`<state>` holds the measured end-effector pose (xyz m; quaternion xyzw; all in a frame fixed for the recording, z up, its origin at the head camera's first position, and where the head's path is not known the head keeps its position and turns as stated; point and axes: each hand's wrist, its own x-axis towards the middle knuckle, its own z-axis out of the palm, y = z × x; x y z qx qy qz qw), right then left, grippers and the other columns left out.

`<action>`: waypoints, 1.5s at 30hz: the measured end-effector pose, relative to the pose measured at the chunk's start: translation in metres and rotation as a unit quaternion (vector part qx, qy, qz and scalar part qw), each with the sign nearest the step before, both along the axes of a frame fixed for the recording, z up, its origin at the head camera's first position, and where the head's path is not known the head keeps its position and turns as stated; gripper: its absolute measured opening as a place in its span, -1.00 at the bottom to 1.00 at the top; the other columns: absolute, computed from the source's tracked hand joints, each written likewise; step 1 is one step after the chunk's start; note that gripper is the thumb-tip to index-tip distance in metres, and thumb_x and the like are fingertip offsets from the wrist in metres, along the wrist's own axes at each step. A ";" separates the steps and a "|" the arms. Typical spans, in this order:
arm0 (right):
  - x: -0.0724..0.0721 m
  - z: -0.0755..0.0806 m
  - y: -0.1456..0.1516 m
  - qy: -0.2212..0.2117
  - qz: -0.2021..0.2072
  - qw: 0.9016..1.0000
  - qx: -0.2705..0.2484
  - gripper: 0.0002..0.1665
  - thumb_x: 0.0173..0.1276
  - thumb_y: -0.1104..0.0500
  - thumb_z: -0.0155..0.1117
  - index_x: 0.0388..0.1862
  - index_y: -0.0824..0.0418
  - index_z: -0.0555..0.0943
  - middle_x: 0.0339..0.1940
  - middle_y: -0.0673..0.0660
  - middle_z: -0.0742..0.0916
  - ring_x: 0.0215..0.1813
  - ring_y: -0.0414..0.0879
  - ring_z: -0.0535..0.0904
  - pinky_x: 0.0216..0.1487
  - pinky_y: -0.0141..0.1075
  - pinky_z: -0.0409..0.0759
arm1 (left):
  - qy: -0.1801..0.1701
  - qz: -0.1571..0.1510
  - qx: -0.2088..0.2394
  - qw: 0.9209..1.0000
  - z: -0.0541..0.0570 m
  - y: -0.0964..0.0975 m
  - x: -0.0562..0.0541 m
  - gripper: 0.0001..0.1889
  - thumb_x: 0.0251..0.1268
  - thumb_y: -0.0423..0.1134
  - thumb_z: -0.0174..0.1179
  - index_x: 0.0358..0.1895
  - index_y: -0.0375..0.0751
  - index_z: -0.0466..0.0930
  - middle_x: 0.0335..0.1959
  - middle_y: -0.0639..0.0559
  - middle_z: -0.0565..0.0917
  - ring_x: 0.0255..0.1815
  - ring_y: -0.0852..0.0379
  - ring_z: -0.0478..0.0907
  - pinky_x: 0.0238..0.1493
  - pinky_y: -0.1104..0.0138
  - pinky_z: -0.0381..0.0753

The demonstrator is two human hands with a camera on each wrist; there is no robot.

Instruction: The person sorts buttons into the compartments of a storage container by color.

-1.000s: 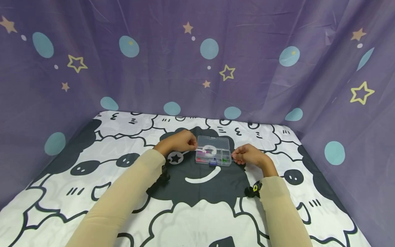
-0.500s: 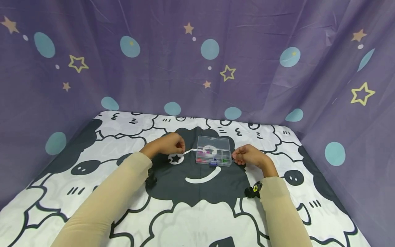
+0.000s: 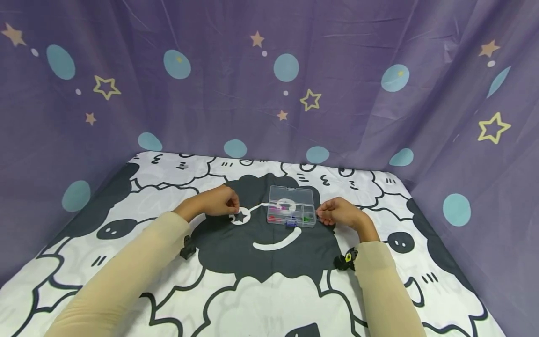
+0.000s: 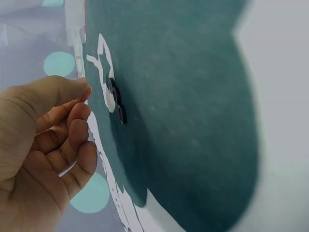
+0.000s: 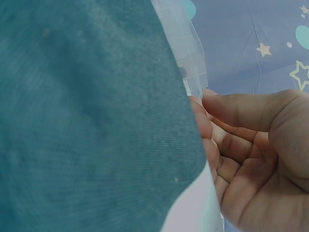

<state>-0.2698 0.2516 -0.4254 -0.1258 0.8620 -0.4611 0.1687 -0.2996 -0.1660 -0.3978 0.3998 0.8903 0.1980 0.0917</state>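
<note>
A clear plastic compartment box (image 3: 291, 206) lies with its lid raised on the dark patch of cloth, small pink, red, blue and green pieces inside. My right hand (image 3: 340, 213) pinches its right side between thumb and fingers. To the left, over the printed star, hovers my left hand (image 3: 216, 200), thumb tip against the index finger and the others curled. I cannot tell whether something tiny sits between those fingertips. Several small dark discs (image 4: 117, 100) form a row on the cloth just past the left fingertips in the left wrist view.
A white cloth printed with black cartoon sheep (image 3: 269, 304) covers the table. A purple curtain (image 3: 236, 103) with stars and blue ovals hangs behind and along both sides. A blue piece (image 3: 291, 223) shows at the box's front edge.
My left hand has moved left, away from the box's left side to over the star print. The right hand and the box have stayed in place.
</note>
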 end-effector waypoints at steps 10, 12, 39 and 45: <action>-0.003 -0.002 -0.002 0.004 0.008 1.000 0.006 -0.75 0.53 0.34 0.17 -0.02 0.54 0.64 -0.32 0.30 0.72 -0.34 -0.01 0.59 -0.31 -0.21 0.58 | -0.011 0.004 -0.002 1.000 -0.001 -0.022 0.008 -0.89 0.35 -0.35 0.32 -0.37 -0.16 0.75 -0.49 0.20 0.65 -0.50 0.29 0.49 -0.37 0.34 0.53; -0.004 -0.001 -0.003 0.004 0.011 1.000 0.007 -0.75 0.54 0.33 0.17 0.00 0.54 0.64 -0.30 0.31 0.72 -0.33 -0.01 0.59 -0.29 -0.21 0.59 | -0.015 0.007 -0.007 1.000 -0.001 -0.027 0.011 -0.89 0.35 -0.35 0.32 -0.37 -0.14 0.74 -0.49 0.19 0.64 -0.50 0.29 0.49 -0.37 0.34 0.52; -0.002 -0.001 -0.002 0.002 0.001 1.000 0.001 -0.79 0.52 0.28 0.23 -0.04 0.43 0.69 -0.38 0.12 0.72 -0.36 -0.09 0.59 -0.30 -0.26 0.58 | -0.050 0.000 -0.004 0.999 -0.004 -0.038 0.013 -0.92 0.22 -0.38 0.42 -0.34 -0.14 0.72 -0.50 0.19 0.62 -0.51 0.27 0.49 -0.41 0.35 0.52; -0.001 -0.002 0.000 0.001 -0.002 1.000 0.001 -0.78 0.51 0.28 0.23 -0.04 0.44 0.69 -0.39 0.11 0.72 -0.36 -0.10 0.58 -0.30 -0.27 0.58 | -0.047 -0.001 -0.008 0.999 -0.005 -0.037 0.012 -0.92 0.26 -0.37 0.41 -0.34 -0.13 0.71 -0.50 0.19 0.61 -0.51 0.27 0.49 -0.40 0.34 0.52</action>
